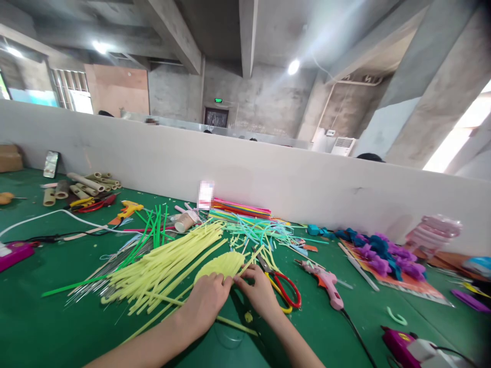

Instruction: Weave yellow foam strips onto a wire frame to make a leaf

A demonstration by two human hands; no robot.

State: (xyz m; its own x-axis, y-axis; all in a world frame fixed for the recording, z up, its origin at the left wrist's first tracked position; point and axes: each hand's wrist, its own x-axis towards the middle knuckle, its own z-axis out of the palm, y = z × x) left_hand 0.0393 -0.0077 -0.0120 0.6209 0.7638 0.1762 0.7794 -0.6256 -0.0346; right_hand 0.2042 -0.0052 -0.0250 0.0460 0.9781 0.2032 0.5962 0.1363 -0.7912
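Between my hands is a flat, rounded piece made of yellow pipe cleaners point(220, 265) laid side by side. My left hand point(207, 299) is closed on its near edge, with the fingers bent over it. My right hand point(261, 291) pinches at the piece's right end, where a yellow strand sticks up; the fingertips partly hide the contact. Scissors point(286, 289) with red and yellow handles lie just beyond my right hand. Loose yellow pipe cleaners point(164, 266) form a large pile to the left, and a few strands pass under my left forearm.
A pink glue gun point(326, 283) with a black cord lies at right, a yellow one point(130, 208) at left. Purple and teal fuzzy pieces point(383, 253) rest on an orange sheet. Behind are colored pipe cleaners point(245, 208), bamboo tubes point(90, 185) and a white partition point(307, 179).
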